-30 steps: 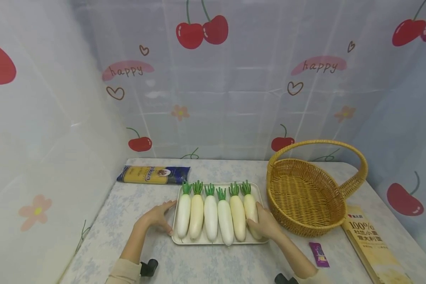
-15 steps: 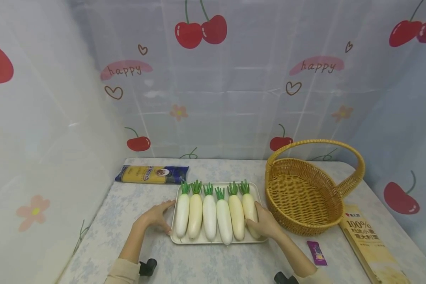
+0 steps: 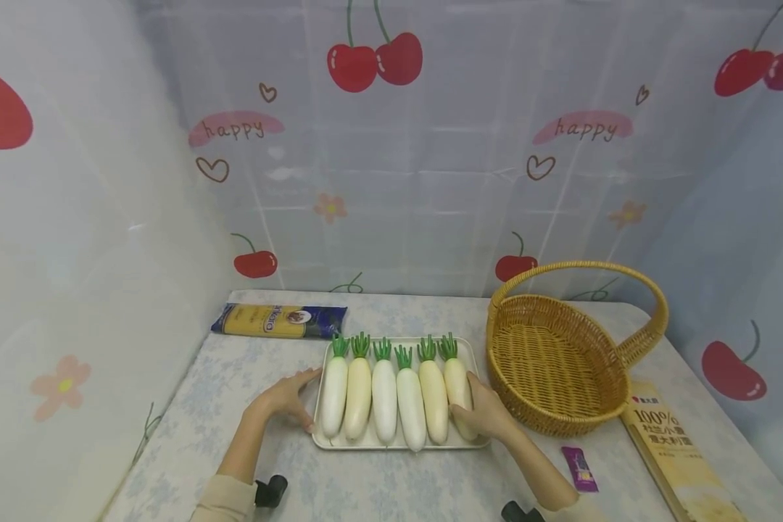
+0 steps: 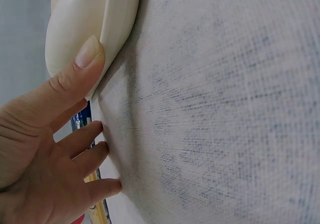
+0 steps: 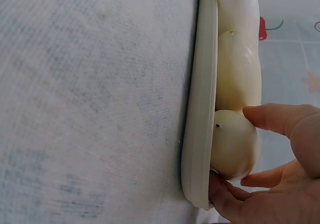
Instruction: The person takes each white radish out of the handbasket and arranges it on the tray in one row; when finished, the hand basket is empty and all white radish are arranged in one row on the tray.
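Observation:
Several white radishes with green tops lie side by side in a cream tray (image 3: 359, 446) in the head view. At the tray's left edge, my left hand (image 3: 287, 399) has its fingers spread, and its thumb (image 4: 90, 54) touches the rim in the left wrist view. The rightmost radish (image 3: 458, 391) is held by my right hand (image 3: 486, 413) on the other side. In the right wrist view, thumb and fingers lie around that radish's rounded end (image 5: 235, 144), with some fingers against the tray wall (image 5: 200, 134). The radish still rests in the tray.
A wicker basket (image 3: 548, 362) with a tall handle stands right of the tray. A purple packet (image 3: 580, 467) and a yellow pasta box (image 3: 675, 449) lie near it. A blue and yellow pasta bag (image 3: 280, 321) lies at the back left. A printed curtain (image 3: 391, 159) hangs behind.
The head view shifts slightly. Both hands, the radishes and the tray keep their places relative to one another.

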A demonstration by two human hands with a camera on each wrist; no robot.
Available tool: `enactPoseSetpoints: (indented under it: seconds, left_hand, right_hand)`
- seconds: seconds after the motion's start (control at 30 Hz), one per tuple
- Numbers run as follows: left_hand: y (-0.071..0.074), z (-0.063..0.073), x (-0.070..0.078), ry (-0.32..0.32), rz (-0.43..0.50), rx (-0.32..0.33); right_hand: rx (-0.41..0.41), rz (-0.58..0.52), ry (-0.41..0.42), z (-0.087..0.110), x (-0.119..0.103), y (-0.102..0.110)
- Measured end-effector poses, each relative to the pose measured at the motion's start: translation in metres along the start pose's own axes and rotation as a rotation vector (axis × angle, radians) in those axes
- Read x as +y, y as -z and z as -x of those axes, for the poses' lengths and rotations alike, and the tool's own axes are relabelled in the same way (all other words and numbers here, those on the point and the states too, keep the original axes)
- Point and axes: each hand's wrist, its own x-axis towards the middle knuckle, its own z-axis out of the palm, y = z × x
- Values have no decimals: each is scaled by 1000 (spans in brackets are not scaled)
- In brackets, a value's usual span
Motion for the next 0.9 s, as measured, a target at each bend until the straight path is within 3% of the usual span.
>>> enactPoseSetpoints:
  seconds: [0.33,0.73,0.9]
  left_hand:
    - [-1,0,-1,1,-8,1]
    - [-1,0,0,4,-8,-2]
    - [0,1,2,3,-14,1]
  right_hand:
    - [-9,2,-9,0,4,-1]
    - [43,-26,97,0,8,-3]
    - [11,-36,39,2,2,1]
